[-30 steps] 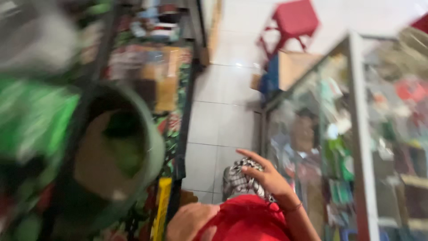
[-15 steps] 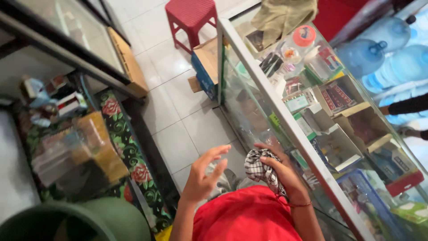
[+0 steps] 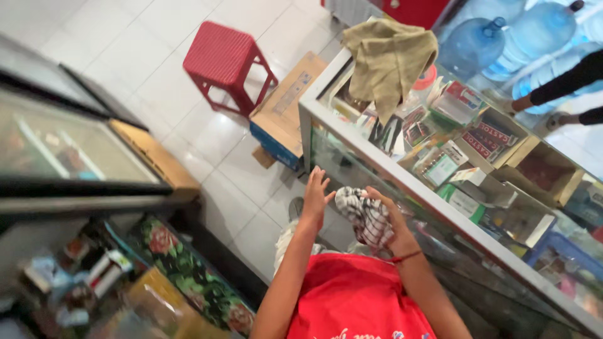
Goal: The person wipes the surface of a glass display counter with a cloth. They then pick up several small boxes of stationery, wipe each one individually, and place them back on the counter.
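My right hand (image 3: 394, 220) is closed around a black-and-white checkered cloth (image 3: 364, 213), held against the front glass of a display counter (image 3: 352, 147). Just left of the cloth, my left hand (image 3: 316, 196) is raised with its fingers spread and holds nothing. It hovers close to the glass; contact cannot be made out. My red shirt (image 3: 358, 298) fills the bottom of the view.
An olive rag (image 3: 388, 59) lies on the counter top above packed goods. A red plastic stool (image 3: 225, 63) and a cardboard box (image 3: 286, 113) stand on the white tiled floor. A glass-lidded cabinet (image 3: 69, 147) is at left, blue water jugs (image 3: 502, 37) at top right, beside another person's dark-sleeved arm (image 3: 559, 85).
The view has swung from the shelves at left toward the glass counter. My left hand rose with spread fingers next to the cloth, which stays in my right hand.
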